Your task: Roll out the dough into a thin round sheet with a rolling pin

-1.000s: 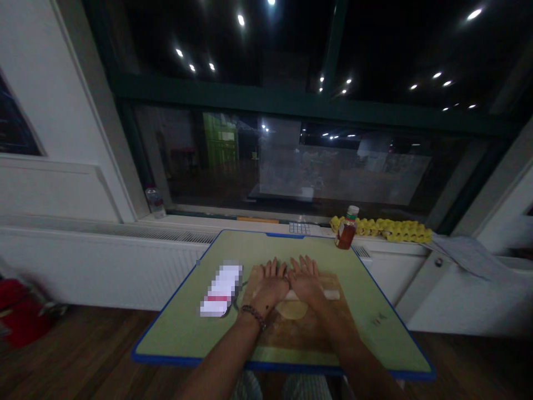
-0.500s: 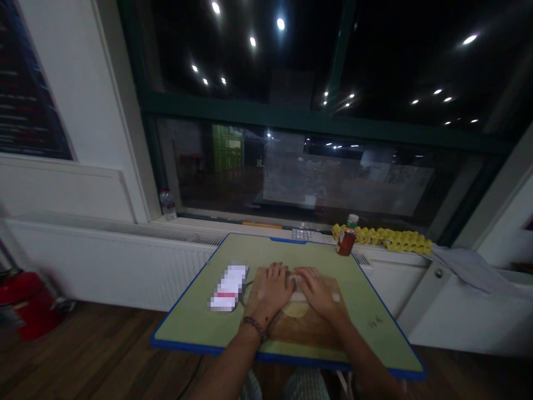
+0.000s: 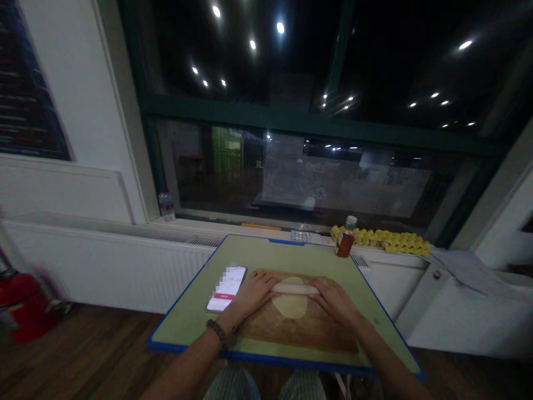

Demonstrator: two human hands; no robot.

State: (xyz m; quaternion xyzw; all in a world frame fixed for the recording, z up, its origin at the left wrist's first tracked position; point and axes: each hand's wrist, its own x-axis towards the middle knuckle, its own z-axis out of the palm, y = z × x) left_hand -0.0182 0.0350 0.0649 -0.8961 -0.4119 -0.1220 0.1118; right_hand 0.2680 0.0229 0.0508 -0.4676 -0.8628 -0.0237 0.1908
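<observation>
A pale rolling pin [image 3: 295,289] lies across a thin, roundish sheet of dough [image 3: 290,307], which shows on both sides of it. Under the dough is a brown wooden board [image 3: 300,334]. My left hand [image 3: 255,291], with a beaded bracelet on its wrist, is closed over the pin's left end. At the other end, my right hand [image 3: 334,296] grips the pin with bent fingers. Both pin ends are hidden by the hands.
The board rests on a green, blue-edged table [image 3: 183,325]. Left of the board lies a phone [image 3: 227,289]. A bottle of reddish-brown liquid [image 3: 345,239] stands at the far right corner. Yellow egg trays [image 3: 387,240] sit on the sill behind, beside a radiator [image 3: 125,266].
My hands have moved apart, from close together over the middle of the rolling pin to its two ends. More of the dough and the pin now shows between them.
</observation>
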